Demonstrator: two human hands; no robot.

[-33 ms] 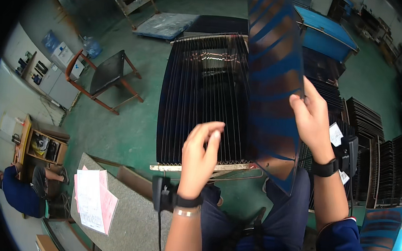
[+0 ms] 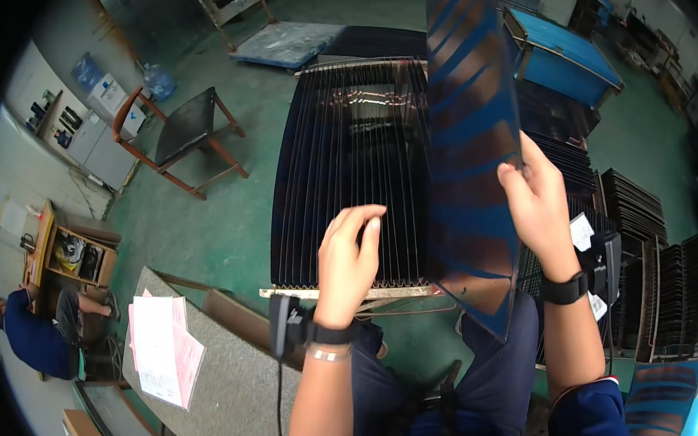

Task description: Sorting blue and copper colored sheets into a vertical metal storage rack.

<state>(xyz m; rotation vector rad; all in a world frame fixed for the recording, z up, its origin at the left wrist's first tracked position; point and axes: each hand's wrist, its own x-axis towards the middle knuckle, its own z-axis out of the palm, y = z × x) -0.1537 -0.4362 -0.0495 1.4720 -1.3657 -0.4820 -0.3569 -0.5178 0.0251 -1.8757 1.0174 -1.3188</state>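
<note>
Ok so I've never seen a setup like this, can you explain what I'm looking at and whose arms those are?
There's no machine arm here: these are a person's own bare hands. The view looks down from a wide fisheye camera on their head, so straight edges bend near the rim. Dark devices are strapped at both wrists. The right hand holds a tall blue-and-brown panel by its right edge. The left hand appears to hold nothing, its fingers curved. Beyond it, a rack carries many dark sheets standing in a row. To the left, white and pink papers lie on a grey tabletop.
</note>
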